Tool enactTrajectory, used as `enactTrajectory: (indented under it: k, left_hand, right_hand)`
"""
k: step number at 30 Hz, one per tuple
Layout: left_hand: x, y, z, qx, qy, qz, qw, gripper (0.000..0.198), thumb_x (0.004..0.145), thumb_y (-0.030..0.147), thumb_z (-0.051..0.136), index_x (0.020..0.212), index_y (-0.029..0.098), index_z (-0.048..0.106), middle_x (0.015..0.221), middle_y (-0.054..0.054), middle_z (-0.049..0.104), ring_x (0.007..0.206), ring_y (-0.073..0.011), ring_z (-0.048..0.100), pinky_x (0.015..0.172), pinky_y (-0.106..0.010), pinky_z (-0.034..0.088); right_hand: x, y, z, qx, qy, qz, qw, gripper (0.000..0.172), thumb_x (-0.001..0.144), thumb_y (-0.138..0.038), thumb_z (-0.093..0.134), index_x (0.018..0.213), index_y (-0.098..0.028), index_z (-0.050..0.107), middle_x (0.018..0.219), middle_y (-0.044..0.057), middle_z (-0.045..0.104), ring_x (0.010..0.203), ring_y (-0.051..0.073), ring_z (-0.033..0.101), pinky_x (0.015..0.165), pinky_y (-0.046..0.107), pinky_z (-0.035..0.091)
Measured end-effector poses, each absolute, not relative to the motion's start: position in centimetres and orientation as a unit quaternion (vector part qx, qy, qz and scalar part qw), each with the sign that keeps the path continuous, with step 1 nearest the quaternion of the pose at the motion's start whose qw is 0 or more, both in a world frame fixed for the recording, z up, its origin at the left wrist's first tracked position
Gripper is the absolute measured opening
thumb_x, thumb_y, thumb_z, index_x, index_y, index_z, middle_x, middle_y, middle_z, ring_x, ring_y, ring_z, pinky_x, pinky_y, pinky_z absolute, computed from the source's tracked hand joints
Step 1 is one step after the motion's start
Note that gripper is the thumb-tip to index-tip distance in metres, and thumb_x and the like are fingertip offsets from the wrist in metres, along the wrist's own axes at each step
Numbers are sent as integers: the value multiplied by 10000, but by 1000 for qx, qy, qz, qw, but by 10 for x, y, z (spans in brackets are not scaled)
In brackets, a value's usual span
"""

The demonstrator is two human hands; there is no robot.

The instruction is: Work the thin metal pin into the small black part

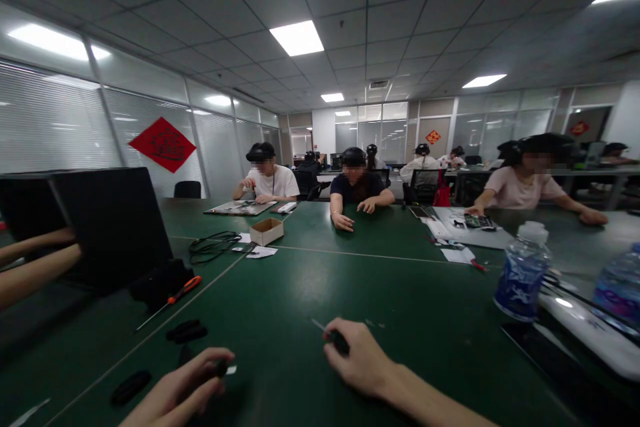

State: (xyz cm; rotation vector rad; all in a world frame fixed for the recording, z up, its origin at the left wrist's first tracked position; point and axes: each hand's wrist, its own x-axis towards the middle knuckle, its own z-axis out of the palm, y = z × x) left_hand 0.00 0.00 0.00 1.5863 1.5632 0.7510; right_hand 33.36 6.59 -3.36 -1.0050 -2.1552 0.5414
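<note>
Over the green table [280,320], my right hand [365,357] is closed around a small screwdriver with a dark handle [339,341]. Its thin metal shaft points up and to the left. At the lower left, my left hand [185,390] pinches a small dark piece [221,368] with a white tab; its exact kind is too small to tell. Two black bundles lie near that hand: one [186,331] beyond it, another [131,387] to its left. The two hands are apart.
An orange-handled screwdriver [185,289] lies left, beside a black box-like panel [113,227] and another person's arms [40,267]. A small carton [267,231] and coiled cable [213,247] are farther off. Bottles [523,273] stand right. Several people sit across the table.
</note>
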Motion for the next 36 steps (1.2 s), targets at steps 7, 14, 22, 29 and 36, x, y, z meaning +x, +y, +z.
enactTrajectory:
  k: [7, 14, 22, 29, 36]
  left_hand:
    - [164, 107, -22, 671, 400, 315, 539, 404, 799, 536, 512, 993, 190, 433, 846, -46, 607, 597, -110, 522, 516, -210, 368]
    - [257, 180, -59, 556, 288, 392, 674, 397, 813, 554, 488, 929, 177, 436, 601, 55, 395, 418, -35, 299, 408, -161, 173]
    - [249, 188, -68, 520, 225, 375, 734, 322, 865, 486, 439, 947, 176, 462, 541, 72, 304, 401, -33, 215, 401, -166, 125]
    - [249, 193, -73, 481, 207, 376, 764, 302, 871, 488, 390, 899, 190, 422, 546, 56, 356, 402, -46, 243, 402, -171, 142]
    - [248, 194, -75, 470, 208, 380, 769, 294, 862, 487, 384, 884, 195, 410, 547, 45, 385, 408, -58, 282, 404, -171, 154]
  right_hand:
    - [436, 92, -40, -505, -779, 101, 359, 320, 878, -228, 417, 1165, -225, 558, 1045, 71, 608, 903, 193, 598, 803, 295, 470]
    - [436, 94, -45, -519, -791, 57, 317, 325, 924, -293, 376, 1223, -229, 487, 1062, 62, 596, 843, 179, 601, 751, 294, 479]
    - [436, 101, -50, -505, -818, 53, 271, 265, 942, -305, 369, 1143, -205, 510, 959, 48, 593, 733, 145, 573, 663, 276, 462]
    - [435, 103, -51, -506, -823, 50, 252, 248, 939, -308, 392, 1113, -204, 535, 930, 42, 596, 717, 132, 567, 646, 262, 456]
    - [434, 102, -52, -503, -826, 44, 249, 234, 938, -300, 403, 1094, -204, 547, 907, 36, 601, 690, 120, 565, 613, 244, 454]
